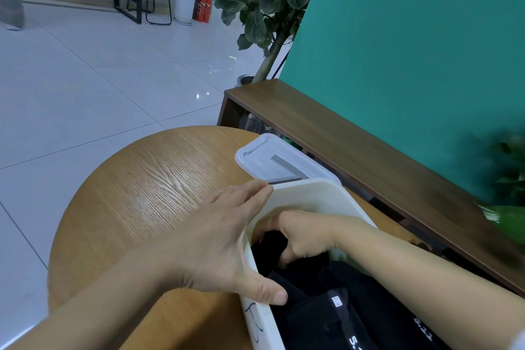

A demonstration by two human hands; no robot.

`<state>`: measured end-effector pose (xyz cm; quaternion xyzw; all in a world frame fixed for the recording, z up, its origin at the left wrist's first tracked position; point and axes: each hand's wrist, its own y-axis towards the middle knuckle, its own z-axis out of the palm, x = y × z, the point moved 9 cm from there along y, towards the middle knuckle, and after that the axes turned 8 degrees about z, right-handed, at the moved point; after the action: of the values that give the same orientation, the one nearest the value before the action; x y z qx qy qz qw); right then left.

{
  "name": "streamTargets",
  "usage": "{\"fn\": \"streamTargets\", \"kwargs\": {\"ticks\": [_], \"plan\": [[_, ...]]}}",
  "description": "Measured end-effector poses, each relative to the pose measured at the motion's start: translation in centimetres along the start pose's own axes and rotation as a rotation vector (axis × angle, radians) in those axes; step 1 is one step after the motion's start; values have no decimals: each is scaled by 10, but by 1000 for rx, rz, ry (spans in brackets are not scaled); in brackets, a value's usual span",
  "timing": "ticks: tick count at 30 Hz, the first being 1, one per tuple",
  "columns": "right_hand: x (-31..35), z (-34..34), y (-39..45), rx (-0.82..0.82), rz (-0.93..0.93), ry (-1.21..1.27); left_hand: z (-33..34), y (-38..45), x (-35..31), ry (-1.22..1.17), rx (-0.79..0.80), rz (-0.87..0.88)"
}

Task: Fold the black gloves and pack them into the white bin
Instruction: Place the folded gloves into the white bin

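A: Worktop (136, 179) first, then the left hand (224, 244), fingers flat on the white bin (309, 193) wall. Good?

B: Yes, hold it steady. The right hand (304, 239) fingers pinch the black gloves (272, 244) inside. Push them down flat.

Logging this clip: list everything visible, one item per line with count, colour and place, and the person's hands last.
bin: one, white, on the table's right side
lid: one, white, on the table behind the bin
black gloves: count unclear, black fabric, inside the bin
table: one, round, light wood
bench: one, dark wood, along the green wall
plants: several, green, beside the wall
fire extinguishers: two, red, far floor
left hand: flat against the bin's outer wall
right hand: inside the bin, gripping black fabric
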<state>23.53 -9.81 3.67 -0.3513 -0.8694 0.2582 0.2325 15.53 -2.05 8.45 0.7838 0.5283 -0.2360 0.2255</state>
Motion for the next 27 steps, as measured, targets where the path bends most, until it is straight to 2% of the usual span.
{"fn": "streamTargets", "kwargs": {"ticks": [13, 20, 24, 27], "plan": [[-13, -12, -5, -37, 2, 181, 1, -1, -2, 8, 29, -26], [-18, -39, -32, -169, 0, 287, 0, -2, -5, 10, 34, -34], [-24, -55, -59, -320, -14, 301, -1, 0, -7, 39, 19, -29], [-30, -45, -68, -319, -1, 295, 0, 1, -7, 39, 17, -29]]}}
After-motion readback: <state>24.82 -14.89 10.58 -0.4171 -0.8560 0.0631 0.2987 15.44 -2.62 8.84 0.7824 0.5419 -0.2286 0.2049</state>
